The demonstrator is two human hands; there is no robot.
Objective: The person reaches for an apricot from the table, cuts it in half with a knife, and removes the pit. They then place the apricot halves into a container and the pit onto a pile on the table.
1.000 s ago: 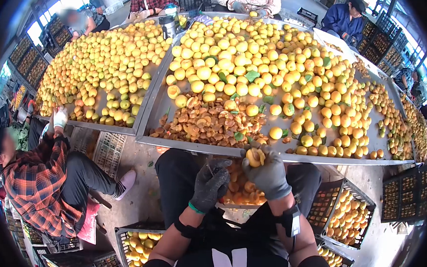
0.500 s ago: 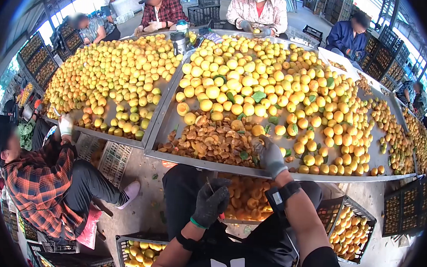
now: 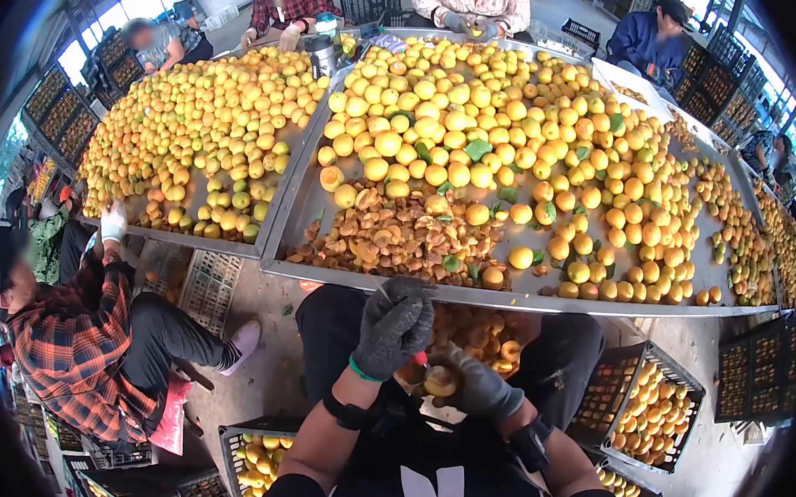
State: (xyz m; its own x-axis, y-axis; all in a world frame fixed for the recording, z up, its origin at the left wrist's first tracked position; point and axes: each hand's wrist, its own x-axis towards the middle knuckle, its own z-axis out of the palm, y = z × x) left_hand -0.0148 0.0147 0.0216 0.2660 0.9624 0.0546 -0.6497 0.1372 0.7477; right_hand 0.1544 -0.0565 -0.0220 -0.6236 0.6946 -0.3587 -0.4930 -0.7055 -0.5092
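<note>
My left hand (image 3: 395,326), in a dark grey glove, is closed around a small red-handled tool (image 3: 420,358); most of the tool is hidden in the fist. Just below and to the right, my right hand (image 3: 476,385), gloved in grey too, grips a yellow apricot (image 3: 440,381) low in front of my lap. The red end of the tool is close above the fruit. Behind both hands, a container of orange apricot halves (image 3: 501,346) sits between my knees under the table edge. On the metal table (image 3: 304,215) lies a pile of cut apricot pieces (image 3: 398,239).
Whole apricots (image 3: 479,117) cover much of the table, with a few green leaves among them. Black crates of fruit (image 3: 652,419) stand on the floor at right, another crate (image 3: 262,463) at lower left. A person in a plaid shirt (image 3: 82,348) sits at left; others sit across the table.
My right hand has come back from the table to my lap and now holds an apricot. My left hand has risen slightly, still closed around the tool. The view has tilted down a little.
</note>
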